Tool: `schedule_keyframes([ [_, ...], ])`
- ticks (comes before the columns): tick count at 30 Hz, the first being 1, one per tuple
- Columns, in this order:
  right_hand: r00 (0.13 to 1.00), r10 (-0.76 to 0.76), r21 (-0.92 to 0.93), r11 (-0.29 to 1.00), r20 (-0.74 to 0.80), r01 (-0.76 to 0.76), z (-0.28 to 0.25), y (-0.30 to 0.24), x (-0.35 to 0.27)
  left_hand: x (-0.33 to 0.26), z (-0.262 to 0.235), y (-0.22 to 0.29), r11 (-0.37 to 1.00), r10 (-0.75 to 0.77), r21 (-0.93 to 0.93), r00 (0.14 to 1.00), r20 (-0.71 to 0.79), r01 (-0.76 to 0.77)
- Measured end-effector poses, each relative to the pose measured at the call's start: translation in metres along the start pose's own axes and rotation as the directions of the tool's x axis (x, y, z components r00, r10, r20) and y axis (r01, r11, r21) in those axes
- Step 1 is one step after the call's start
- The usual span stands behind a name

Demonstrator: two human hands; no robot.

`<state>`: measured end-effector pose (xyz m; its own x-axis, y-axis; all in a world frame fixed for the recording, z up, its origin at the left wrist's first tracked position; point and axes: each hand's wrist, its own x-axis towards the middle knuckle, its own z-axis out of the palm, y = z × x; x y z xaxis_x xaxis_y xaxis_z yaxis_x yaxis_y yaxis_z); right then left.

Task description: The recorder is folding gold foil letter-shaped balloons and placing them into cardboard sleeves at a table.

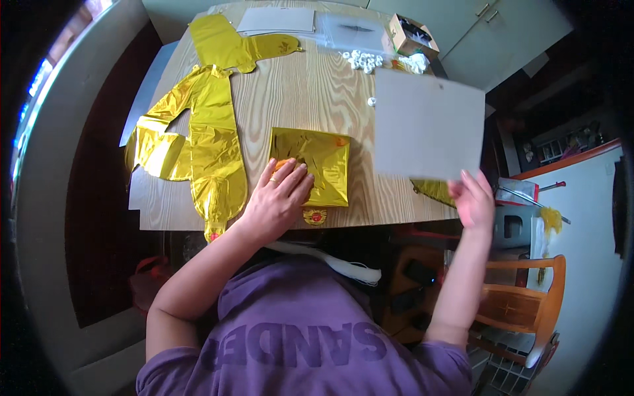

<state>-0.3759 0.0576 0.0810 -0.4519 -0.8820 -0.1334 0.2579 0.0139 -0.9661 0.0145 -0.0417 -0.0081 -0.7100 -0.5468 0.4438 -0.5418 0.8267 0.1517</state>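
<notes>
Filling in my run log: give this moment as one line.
left hand: flat on folded gold foil balloon | right hand: holds grey sheet raised | surface: wooden table

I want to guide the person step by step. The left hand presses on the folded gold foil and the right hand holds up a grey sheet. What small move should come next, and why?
Probably lower the grey sheet toward the folded gold foil. The right hand holds it by its lower edge, raised and tilted above the table, while the left hand lies flat on the foil's near corner, keeping it in place.
</notes>
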Motion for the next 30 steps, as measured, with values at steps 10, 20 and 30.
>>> schedule_keyframes([
  [10,0.893,0.382,-0.648,0.747,0.237,-0.147,0.129,0.071,0.116,-0.004,-0.001,0.005,0.997,-0.054,0.053,0.995,-0.081,0.058],
  [20,0.732,0.598,-0.945,0.241,0.325,0.222,0.123,0.024,0.036,-0.012,-0.011,0.016,0.993,-0.097,-0.063,0.995,0.01,0.097],
  [30,0.755,0.192,-0.702,0.559,0.627,0.441,0.139,0.05,0.095,0.002,-0.022,0.015,0.982,-0.152,-0.126,0.986,-0.061,0.144],
])
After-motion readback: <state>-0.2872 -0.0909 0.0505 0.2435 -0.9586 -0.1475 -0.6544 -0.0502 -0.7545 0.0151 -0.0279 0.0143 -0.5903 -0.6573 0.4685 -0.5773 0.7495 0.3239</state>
